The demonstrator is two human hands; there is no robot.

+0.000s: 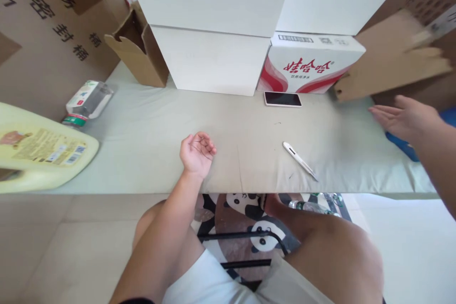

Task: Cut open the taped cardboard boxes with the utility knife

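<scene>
Pale, creased cloth (142,123) was spread below. On the left hand (196,154), fingers were loosely curled, empty; on the right hand (409,118), they were extended, ungripping, near brown cardboard (388,57), judged light, stiff, best grasped by its edge.

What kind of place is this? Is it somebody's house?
Maybe a makeshift work corner, though I can't tell if it's in a house. There's a covered table, a big printed cardboard box and a panda-patterned mat below.
</scene>
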